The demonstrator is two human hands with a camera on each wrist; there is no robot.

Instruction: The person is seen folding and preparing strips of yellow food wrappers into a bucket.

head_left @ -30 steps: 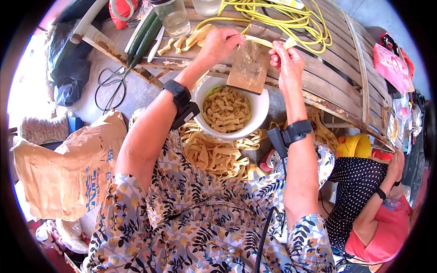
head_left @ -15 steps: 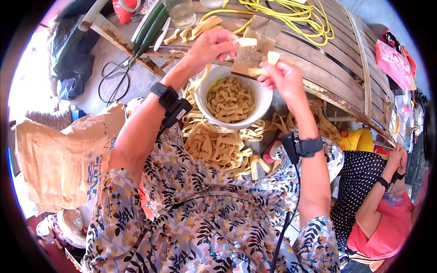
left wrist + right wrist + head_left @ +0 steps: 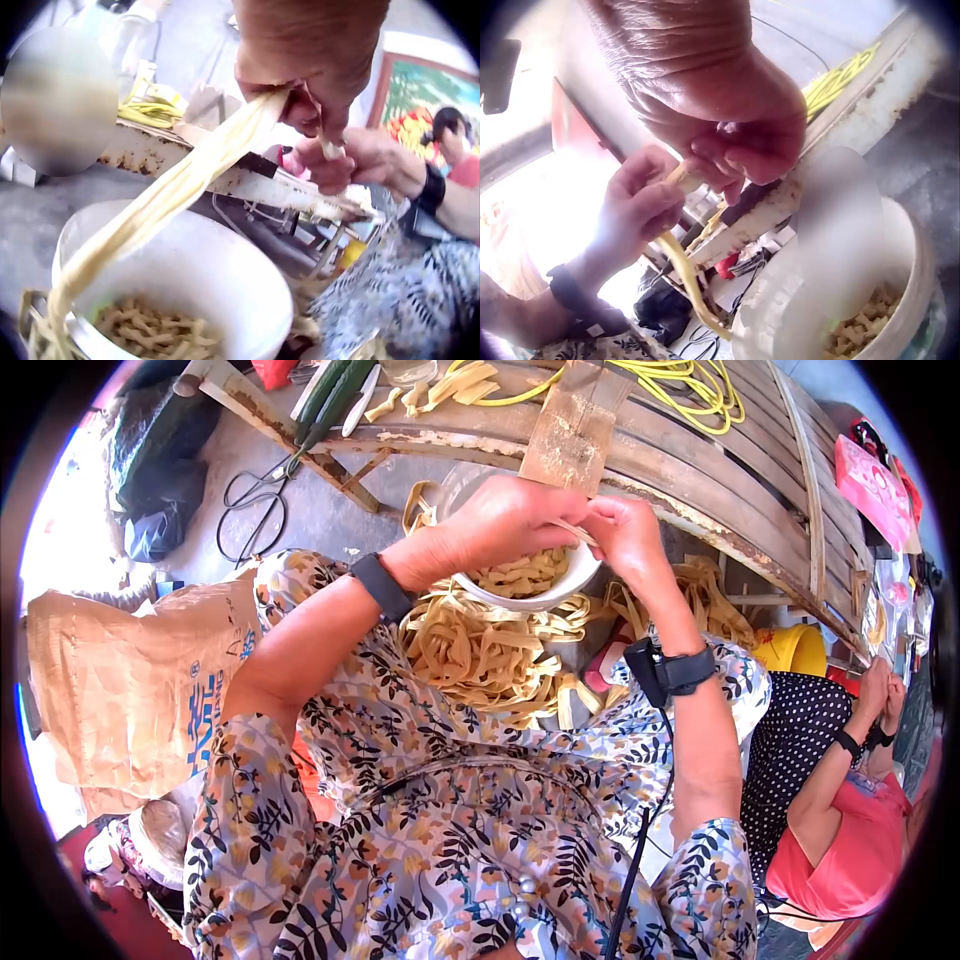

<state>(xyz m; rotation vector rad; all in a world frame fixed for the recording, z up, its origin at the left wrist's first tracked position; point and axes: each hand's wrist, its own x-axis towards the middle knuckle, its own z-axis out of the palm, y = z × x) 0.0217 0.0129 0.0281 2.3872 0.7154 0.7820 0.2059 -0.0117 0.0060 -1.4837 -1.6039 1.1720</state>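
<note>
My left hand (image 3: 500, 522) and right hand (image 3: 625, 538) meet above a white bucket (image 3: 578, 575). A long, flat, pale yellow strip (image 3: 187, 176), like tofu skin, hangs from my left hand's grip down past the bucket's rim. In the left wrist view, the right hand (image 3: 330, 169) pinches a pale end of strip close beside the left fingers. Both hands' fingers are curled and close together in the right wrist view. Short pale yellow pieces (image 3: 520, 575) lie inside the bucket, partly hidden by my hands. A heap of long strips (image 3: 475, 660) lies below the bucket.
A slatted bench (image 3: 700, 510) holds a dusty wooden board (image 3: 570, 435), yellow cable (image 3: 690, 395), cucumbers (image 3: 330, 405), a white-handled knife (image 3: 360, 402) and several strip pieces (image 3: 465, 385). Scissors (image 3: 255, 510) hang at its left. A paper sack (image 3: 130, 690) stands left; another person (image 3: 840, 830) sits right.
The strip was stretched between both hands over the board, then the hands parted, each with pale pieces. Now they have come together, lower and nearer, over the bucket.
</note>
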